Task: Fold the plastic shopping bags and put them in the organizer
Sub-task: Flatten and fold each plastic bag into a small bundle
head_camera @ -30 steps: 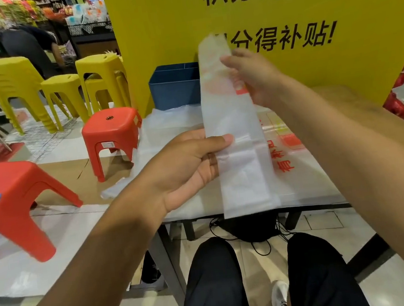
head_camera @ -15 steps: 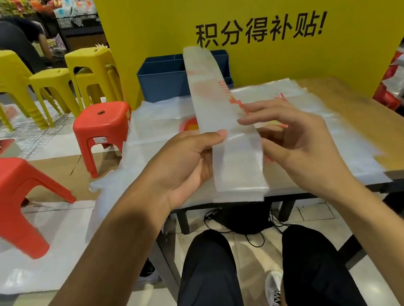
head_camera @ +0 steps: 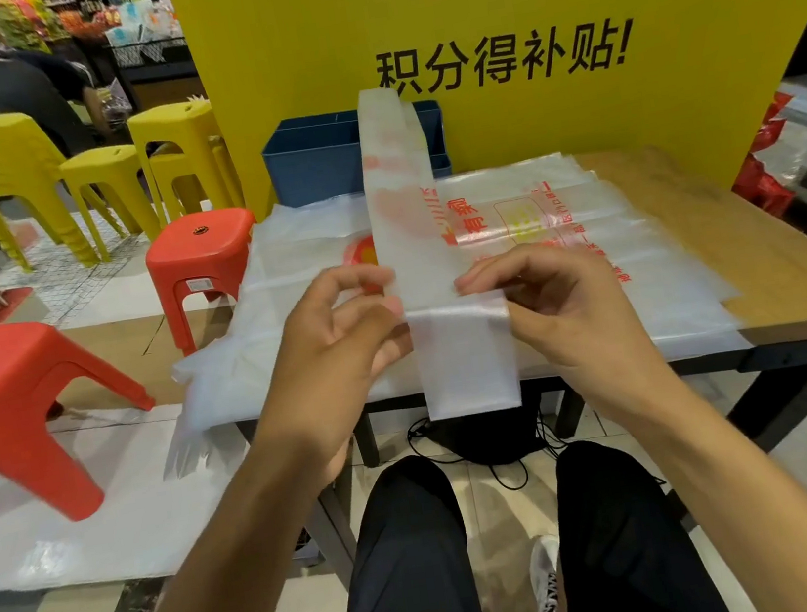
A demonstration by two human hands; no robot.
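The far end of the folded bag strip [head_camera: 404, 212] rises in front of the blue organizer [head_camera: 319, 162], so part of that box is hidden and its inside cannot be seen. The red print on the flat bags [head_camera: 589, 238] lying on the table [head_camera: 774, 264] is too blurred to read, and how many bags are in that pile I cannot tell. At the far left a person bends over; only the dark back is visible.

There is one strip, held up above the near edge of the table. The left hand [head_camera: 343, 335] pinches its left edge and the right hand [head_camera: 562, 304] pinches its right edge, both at a cross fold, with the short near end hanging down below the fingers. I count one organizer, at the far side of the table against the yellow board [head_camera: 506, 21] with black characters. Two red stools [head_camera: 202, 256] stand at the left, and behind them yellow stools [head_camera: 182, 145], stacked in three groups.

The table top is brown wood on a dark frame. The floor has pale tiles, and shop shelves with goods fill the far left corner.
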